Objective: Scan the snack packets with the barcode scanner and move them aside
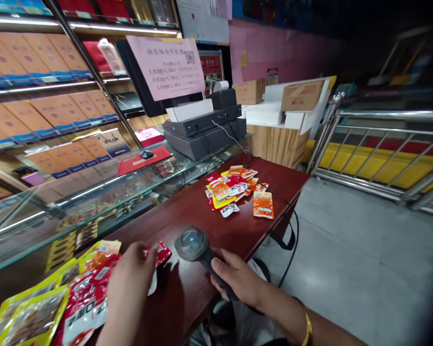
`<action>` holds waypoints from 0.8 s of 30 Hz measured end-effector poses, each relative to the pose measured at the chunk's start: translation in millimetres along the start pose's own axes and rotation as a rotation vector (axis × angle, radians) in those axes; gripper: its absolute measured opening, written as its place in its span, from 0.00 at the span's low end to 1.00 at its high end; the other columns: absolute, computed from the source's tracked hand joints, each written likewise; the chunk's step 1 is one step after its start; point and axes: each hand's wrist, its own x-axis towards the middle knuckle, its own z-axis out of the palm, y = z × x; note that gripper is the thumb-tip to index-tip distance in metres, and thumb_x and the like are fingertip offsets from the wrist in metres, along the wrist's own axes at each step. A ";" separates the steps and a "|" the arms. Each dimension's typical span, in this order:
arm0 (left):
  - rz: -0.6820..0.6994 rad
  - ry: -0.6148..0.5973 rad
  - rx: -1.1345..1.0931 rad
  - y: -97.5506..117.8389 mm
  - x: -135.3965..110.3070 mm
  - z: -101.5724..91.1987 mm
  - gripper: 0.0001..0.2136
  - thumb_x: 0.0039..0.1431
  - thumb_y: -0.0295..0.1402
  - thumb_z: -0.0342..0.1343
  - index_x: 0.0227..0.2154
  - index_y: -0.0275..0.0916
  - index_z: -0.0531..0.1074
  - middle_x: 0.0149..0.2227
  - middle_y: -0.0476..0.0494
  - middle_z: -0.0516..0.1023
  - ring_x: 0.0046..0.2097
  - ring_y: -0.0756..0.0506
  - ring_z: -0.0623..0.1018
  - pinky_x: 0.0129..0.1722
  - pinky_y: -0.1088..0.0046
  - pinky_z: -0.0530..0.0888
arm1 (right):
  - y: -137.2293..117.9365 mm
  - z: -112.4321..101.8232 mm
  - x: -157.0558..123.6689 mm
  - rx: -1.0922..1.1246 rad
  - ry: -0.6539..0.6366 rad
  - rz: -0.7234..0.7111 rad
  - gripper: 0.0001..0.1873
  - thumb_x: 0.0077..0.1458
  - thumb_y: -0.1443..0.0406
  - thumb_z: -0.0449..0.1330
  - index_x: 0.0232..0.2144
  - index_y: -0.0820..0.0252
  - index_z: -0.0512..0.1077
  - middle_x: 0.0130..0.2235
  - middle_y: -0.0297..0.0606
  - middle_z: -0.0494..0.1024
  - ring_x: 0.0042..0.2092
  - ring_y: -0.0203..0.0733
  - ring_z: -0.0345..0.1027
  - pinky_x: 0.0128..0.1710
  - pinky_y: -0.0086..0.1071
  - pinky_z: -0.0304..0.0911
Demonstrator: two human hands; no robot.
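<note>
My right hand [234, 276] is wrapped round the handle of a dark grey barcode scanner [192, 243], whose head shows a small blue light. To its left, my left hand [133, 274] has thumb and fingers closed on a red snack packet [163, 253], mostly covered by the hand. Beneath and beside that hand lies a heap of red packets [82, 300] and yellow-edged clear packets [39, 312]. Farther along the dark red table [187, 218] is a second pile of red, yellow and orange packets [222, 187]. One orange packet [263, 205] lies at its right side.
A glass display counter [130, 192] runs along the table's left side. On it stand a cash drawer [205, 134] and a monitor [144, 81] with a pink notice. A black cable [296, 240] hangs over the right table edge. Metal railings [382, 158] stand at right.
</note>
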 end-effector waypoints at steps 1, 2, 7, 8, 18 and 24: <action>0.052 -0.049 -0.077 17.0 1.7 11.3 0.19 0.57 0.51 0.49 0.37 0.42 0.74 0.37 0.38 0.82 0.40 0.36 0.81 0.34 0.67 0.70 | -0.4 -6.3 -3.2 0.004 0.026 -0.003 0.42 0.51 0.34 0.58 0.52 0.61 0.69 0.23 0.24 0.66 0.19 0.28 0.55 0.19 0.25 0.53; 0.108 -0.107 -0.161 34.3 3.2 23.2 0.16 0.56 0.48 0.51 0.35 0.42 0.75 0.35 0.39 0.82 0.39 0.38 0.81 0.34 0.68 0.69 | -0.4 -12.8 -6.4 0.012 0.055 -0.007 0.42 0.52 0.34 0.58 0.52 0.61 0.69 0.23 0.24 0.66 0.19 0.28 0.55 0.19 0.25 0.53; 0.152 -0.526 -0.633 115.2 6.9 77.9 0.09 0.45 0.35 0.54 0.28 0.38 0.75 0.19 0.47 0.75 0.23 0.46 0.74 0.25 0.74 0.66 | 1.1 -44.5 -21.1 0.037 0.200 -0.061 0.39 0.55 0.36 0.58 0.54 0.61 0.69 0.21 0.24 0.65 0.19 0.30 0.55 0.20 0.25 0.52; 0.106 -0.601 -0.709 128.1 7.8 85.7 0.08 0.45 0.36 0.54 0.26 0.38 0.74 0.16 0.49 0.71 0.20 0.48 0.70 0.23 0.75 0.63 | 0.8 -50.1 -23.7 0.038 0.228 -0.072 0.39 0.56 0.37 0.57 0.54 0.61 0.68 0.21 0.24 0.65 0.19 0.30 0.55 0.20 0.26 0.52; -0.060 -0.675 -0.741 183.5 22.3 108.9 0.13 0.52 0.40 0.61 0.21 0.39 0.67 0.13 0.52 0.66 0.17 0.52 0.68 0.17 0.78 0.57 | -10.4 -79.1 -40.5 0.150 0.331 -0.118 0.38 0.56 0.38 0.59 0.54 0.62 0.66 0.19 0.23 0.64 0.18 0.30 0.52 0.19 0.25 0.49; -0.074 -0.771 -0.869 139.4 3.7 92.0 0.17 0.53 0.44 0.62 0.33 0.42 0.60 0.25 0.46 0.80 0.22 0.49 0.78 0.15 0.81 0.60 | -7.4 -82.8 -44.7 0.140 0.332 -0.112 0.37 0.54 0.37 0.60 0.51 0.61 0.68 0.20 0.25 0.66 0.19 0.30 0.54 0.19 0.26 0.51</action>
